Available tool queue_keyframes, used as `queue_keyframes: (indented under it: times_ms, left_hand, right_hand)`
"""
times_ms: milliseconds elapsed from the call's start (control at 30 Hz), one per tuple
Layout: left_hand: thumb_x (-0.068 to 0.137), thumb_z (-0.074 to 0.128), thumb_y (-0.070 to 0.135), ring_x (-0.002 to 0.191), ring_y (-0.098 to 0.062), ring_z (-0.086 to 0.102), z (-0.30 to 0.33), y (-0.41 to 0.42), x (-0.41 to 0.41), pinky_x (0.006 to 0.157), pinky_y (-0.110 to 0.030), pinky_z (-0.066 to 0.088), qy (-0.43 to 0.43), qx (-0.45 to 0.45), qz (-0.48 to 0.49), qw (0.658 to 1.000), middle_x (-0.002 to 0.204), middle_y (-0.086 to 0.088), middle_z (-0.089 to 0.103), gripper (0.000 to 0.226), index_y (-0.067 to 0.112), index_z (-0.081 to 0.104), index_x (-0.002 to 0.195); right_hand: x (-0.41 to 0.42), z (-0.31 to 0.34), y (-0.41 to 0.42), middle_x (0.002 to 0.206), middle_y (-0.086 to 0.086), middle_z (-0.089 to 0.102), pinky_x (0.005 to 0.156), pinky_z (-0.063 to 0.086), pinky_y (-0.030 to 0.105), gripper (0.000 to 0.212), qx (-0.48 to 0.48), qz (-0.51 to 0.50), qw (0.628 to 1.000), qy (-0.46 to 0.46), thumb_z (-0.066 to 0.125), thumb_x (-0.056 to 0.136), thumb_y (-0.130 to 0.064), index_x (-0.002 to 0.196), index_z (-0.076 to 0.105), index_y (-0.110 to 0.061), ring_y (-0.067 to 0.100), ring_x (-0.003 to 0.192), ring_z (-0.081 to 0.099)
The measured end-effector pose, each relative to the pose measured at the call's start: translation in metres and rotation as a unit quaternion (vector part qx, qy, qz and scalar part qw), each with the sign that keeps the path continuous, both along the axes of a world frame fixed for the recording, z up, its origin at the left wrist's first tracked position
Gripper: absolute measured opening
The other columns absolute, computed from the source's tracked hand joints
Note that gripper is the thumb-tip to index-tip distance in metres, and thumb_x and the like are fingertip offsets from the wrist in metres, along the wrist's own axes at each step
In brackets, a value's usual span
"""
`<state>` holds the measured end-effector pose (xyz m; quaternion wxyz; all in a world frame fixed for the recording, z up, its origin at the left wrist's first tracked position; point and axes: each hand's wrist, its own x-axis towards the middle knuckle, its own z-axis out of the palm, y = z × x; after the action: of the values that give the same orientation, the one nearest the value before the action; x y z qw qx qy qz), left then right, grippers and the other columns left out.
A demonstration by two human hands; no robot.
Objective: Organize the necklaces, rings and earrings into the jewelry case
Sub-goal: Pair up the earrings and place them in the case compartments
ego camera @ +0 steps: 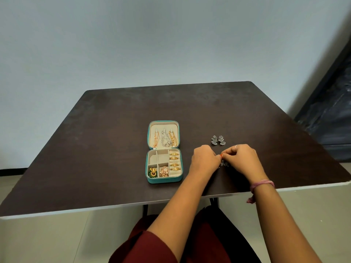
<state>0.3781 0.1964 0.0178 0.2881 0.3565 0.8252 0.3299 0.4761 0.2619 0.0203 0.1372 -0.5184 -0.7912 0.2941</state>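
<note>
Hands meet just right of the open teal zip-around jewelry case on the dark brown tabletop. Left hand and right hand both have fingers curled together, pinching a small silver earring piece between them (mostly hidden, so its shape is unclear). A pair of silver dangling earrings lies on the table just beyond the hands. In the case lid hang gold and silver chain necklaces; four gold rings sit in the right-hand ring rolls, and gold-and-green earrings and rose-gold earrings fill the front compartments. A pink thread band circles the right wrist.
</note>
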Motion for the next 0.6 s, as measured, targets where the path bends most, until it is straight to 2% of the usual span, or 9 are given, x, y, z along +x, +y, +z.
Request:
queue_keyframes:
  times_ms: [100,133,200,300,367,467,533,600]
  left_hand:
    - [0.081,0.066,0.026,0.092,-0.026,0.067,0.002,0.0,0.0,0.075,-0.033,0.054,-0.002,0.0,0.0,1.0,0.096,-0.011,0.07,0.017,0.013,0.074,0.087]
    - [0.081,0.065,0.024,0.091,-0.026,0.067,0.004,0.0,0.001,0.075,-0.032,0.055,-0.002,0.0,-0.005,1.0,0.095,-0.01,0.071,0.015,0.013,0.074,0.085]
    - [0.083,0.063,0.021,0.089,-0.026,0.068,0.006,-0.001,0.003,0.075,-0.031,0.055,0.001,0.005,-0.018,1.0,0.093,-0.01,0.071,0.012,0.015,0.073,0.079]
    - [0.084,0.062,0.017,0.093,-0.023,0.065,0.009,-0.005,0.003,0.077,-0.03,0.053,0.019,0.031,-0.022,0.999,0.098,-0.007,0.069,0.012,0.021,0.064,0.073]
    - [0.085,0.06,0.016,0.097,-0.021,0.063,0.011,-0.009,0.001,0.078,-0.027,0.05,0.028,0.061,-0.014,0.998,0.103,-0.006,0.067,0.008,0.018,0.067,0.086]
    - [0.091,0.055,0.015,0.101,-0.017,0.06,0.017,-0.016,-0.003,0.075,-0.019,0.04,0.05,0.1,-0.02,0.994,0.114,-0.006,0.064,0.025,0.011,0.062,0.115]
    - [0.093,0.056,0.015,0.102,-0.016,0.059,0.022,-0.022,-0.007,0.078,-0.02,0.041,0.062,0.126,-0.032,0.99,0.114,-0.006,0.064,0.027,0.011,0.061,0.119]
    - [0.094,0.056,0.016,0.105,-0.017,0.059,0.028,-0.029,-0.01,0.084,-0.024,0.043,0.085,0.154,-0.038,0.984,0.113,-0.006,0.064,0.024,0.012,0.064,0.116]
  right_hand:
    - [0.001,0.0,-0.001,0.071,-0.012,0.061,0.101,0.041,0.035,0.017,0.005,0.015,1.0,-0.002,0.063,0.087,-0.016,0.075,0.07,-0.026,0.014,0.081,0.056]
    - [0.001,0.0,-0.002,0.076,-0.009,0.064,0.1,0.042,0.033,0.016,0.006,0.021,1.0,-0.002,0.062,0.088,-0.016,0.078,0.07,-0.025,0.012,0.079,0.054]
    - [0.002,0.001,-0.004,0.086,-0.005,0.067,0.086,0.043,0.025,0.014,0.01,0.031,0.999,0.012,0.061,0.089,-0.016,0.085,0.072,-0.022,0.009,0.079,0.054]
    - [0.003,0.003,-0.008,0.084,-0.008,0.065,0.081,0.042,0.024,0.012,0.018,0.036,0.998,0.054,0.062,0.089,-0.017,0.089,0.073,-0.022,0.008,0.082,0.058]
    - [0.004,0.005,-0.011,0.081,-0.008,0.066,0.077,0.042,0.024,0.012,0.029,0.038,0.996,0.081,0.063,0.089,-0.018,0.089,0.073,-0.023,0.009,0.082,0.06]
    - [0.004,0.013,-0.016,0.084,-0.009,0.067,0.075,0.043,0.021,0.011,0.053,0.04,0.989,0.133,0.064,0.089,-0.019,0.091,0.072,-0.026,0.006,0.083,0.061]
    - [0.004,0.02,-0.019,0.087,-0.01,0.068,0.076,0.044,0.018,0.012,0.069,0.047,0.982,0.171,0.064,0.089,-0.019,0.095,0.072,-0.025,0.003,0.084,0.061]
    - [0.002,0.028,-0.022,0.089,-0.009,0.068,0.076,0.046,0.016,0.013,0.078,0.051,0.973,0.212,0.064,0.089,-0.019,0.098,0.071,-0.023,0.002,0.085,0.062]
